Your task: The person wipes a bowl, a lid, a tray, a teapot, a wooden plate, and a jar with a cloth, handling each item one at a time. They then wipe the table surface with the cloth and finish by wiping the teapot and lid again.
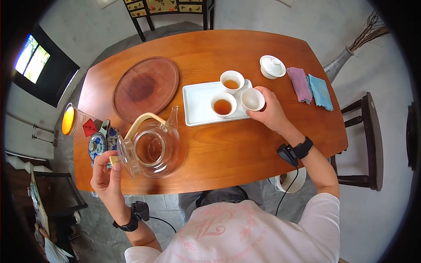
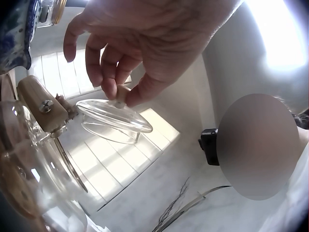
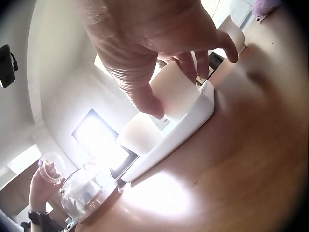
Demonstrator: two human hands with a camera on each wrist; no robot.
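Observation:
My left hand (image 1: 108, 186) pinches the pale knob of a clear glass lid (image 2: 113, 116) between thumb and fingers. The lid is tilted beside the glass teapot (image 1: 171, 160), whose curved wooden handle (image 1: 139, 122) arches over it. My right hand (image 1: 272, 115) grips a white cup (image 1: 253, 100) by its sides, thumb and fingers around it, at the right end of the white tray (image 1: 197, 101). No tea shows in this cup. Close beside it stand a front white cup (image 1: 226, 96) and a back white cup (image 1: 232, 75), both with amber tea.
Left of the glass teapot sits a blue-and-white teapot (image 1: 97, 144), near a yellow-lidded jar (image 1: 69, 120). A round brown wooden board (image 1: 164, 70) lies behind. At the back right are a lidded white bowl (image 1: 272, 68), a pink cloth (image 1: 300, 85) and a blue cloth (image 1: 320, 92).

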